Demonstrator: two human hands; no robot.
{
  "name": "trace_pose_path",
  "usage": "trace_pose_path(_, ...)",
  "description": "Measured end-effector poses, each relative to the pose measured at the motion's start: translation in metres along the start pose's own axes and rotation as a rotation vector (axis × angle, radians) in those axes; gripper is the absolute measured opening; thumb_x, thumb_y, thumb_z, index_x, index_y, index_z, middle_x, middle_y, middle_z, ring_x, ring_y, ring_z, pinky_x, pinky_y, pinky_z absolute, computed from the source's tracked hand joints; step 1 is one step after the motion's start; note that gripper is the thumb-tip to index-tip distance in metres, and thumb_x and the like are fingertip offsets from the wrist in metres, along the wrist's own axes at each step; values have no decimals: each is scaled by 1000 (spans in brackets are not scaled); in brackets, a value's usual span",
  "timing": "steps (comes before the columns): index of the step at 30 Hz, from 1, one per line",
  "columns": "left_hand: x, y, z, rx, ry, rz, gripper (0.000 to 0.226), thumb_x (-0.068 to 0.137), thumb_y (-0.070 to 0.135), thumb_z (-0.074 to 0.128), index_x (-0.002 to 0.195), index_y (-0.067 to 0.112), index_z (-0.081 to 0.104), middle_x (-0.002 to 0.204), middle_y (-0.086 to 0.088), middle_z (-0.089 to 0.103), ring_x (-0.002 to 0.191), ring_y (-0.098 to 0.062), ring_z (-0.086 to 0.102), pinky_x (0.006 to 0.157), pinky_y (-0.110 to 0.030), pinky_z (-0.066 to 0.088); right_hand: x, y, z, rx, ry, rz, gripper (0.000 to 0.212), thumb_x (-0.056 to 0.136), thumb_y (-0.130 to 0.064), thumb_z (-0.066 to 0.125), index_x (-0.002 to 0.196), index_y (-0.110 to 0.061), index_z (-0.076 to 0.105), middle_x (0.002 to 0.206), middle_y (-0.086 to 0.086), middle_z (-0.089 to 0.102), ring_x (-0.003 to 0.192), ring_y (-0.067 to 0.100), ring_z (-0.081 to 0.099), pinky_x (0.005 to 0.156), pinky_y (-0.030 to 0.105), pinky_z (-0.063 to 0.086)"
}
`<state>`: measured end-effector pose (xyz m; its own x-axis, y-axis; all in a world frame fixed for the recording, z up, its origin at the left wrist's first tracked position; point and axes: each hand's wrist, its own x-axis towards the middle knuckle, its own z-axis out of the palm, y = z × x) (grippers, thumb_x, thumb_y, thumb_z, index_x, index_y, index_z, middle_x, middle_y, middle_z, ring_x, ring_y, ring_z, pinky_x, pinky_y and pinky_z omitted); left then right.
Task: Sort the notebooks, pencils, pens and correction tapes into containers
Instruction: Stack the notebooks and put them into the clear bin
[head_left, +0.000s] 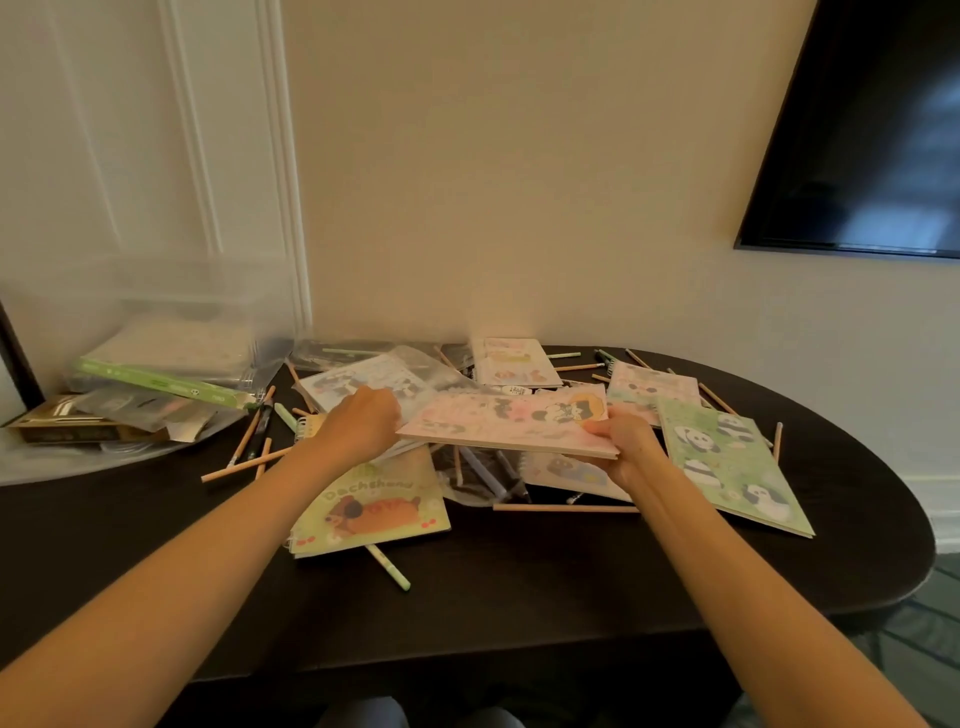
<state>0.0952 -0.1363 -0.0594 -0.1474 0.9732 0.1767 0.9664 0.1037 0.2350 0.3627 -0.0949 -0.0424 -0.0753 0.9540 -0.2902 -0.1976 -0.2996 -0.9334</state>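
Observation:
A pink notebook (498, 421) is lifted a little above the pile in the middle of the dark table (519, 582). My right hand (626, 441) pinches its right edge, thumb on top. My left hand (358, 423) reaches to its left end, fingers curled at the edge; the grip itself is hidden. Below lie a yellow dachshund notebook (374, 506), a green panda notebook (727, 462) and other notebooks (514, 361). Wooden pencils (566, 508) and pale green pens (389, 567) are scattered around. Dark pens in a clear bag (483, 475) lie under the lifted notebook.
A clear plastic container (145, 312) stands at the back left with notebooks inside. Green and brown boxes (161, 384) and plastic wrappers lie in front of it. A dark screen (862, 130) hangs on the wall at right. The table's rounded end is at right.

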Motion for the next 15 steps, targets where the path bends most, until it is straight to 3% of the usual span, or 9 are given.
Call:
trace_pose_path(3,1,-4,-1,20,-71,-11,13,89,0,46,81,4,56,68,-6,42,58,-24,45,53,-31,37,-1,5,5,-22,95,-50,37,92,11,39,123,-5,51,113,14,57,88,31,61,59,47,52)
trace_pose_path(6,6,-11,1,-7,-110,-5,24,88,0,47,65,8,45,67,-12,42,65,-33,48,57,-33,34,-4,5,7,-41,117,-103,34,92,10,39,112,-13,54,102,10,57,71,22,59,42,32,52)
trace_pose_path(8,7,-13,0,-23,-160,-16,26,88,1,49,66,11,39,74,-13,43,68,-34,53,57,-35,36,-7,6,8,-19,125,-119,33,92,10,39,108,-15,54,98,8,58,69,20,58,36,26,49)
trace_pose_path(10,5,-10,-5,-25,-201,-45,7,89,3,51,87,9,55,98,-16,55,94,-38,61,71,-40,50,-8,8,9,-3,136,-152,31,91,12,40,102,-13,55,99,11,60,67,18,58,40,25,51)
trace_pose_path(11,6,-10,-7,-19,-223,-44,20,91,5,51,109,7,59,117,-18,54,106,-38,58,81,-40,52,-7,10,9,-13,136,-169,30,91,12,41,103,-12,56,103,12,60,67,17,58,46,27,52)
trace_pose_path(12,5,-9,-10,-5,-258,-46,36,92,7,52,129,8,51,134,-17,47,112,-34,56,87,-39,51,-6,12,9,-24,146,-176,31,91,12,42,107,-10,57,105,12,60,68,17,59,50,28,52)
trace_pose_path(15,2,-6,-16,-19,-319,-33,55,92,9,55,143,15,36,148,-10,31,104,-27,58,82,-31,52,-1,16,7,-44,184,-199,37,91,10,43,122,-5,56,112,9,60,75,18,61,56,28,52)
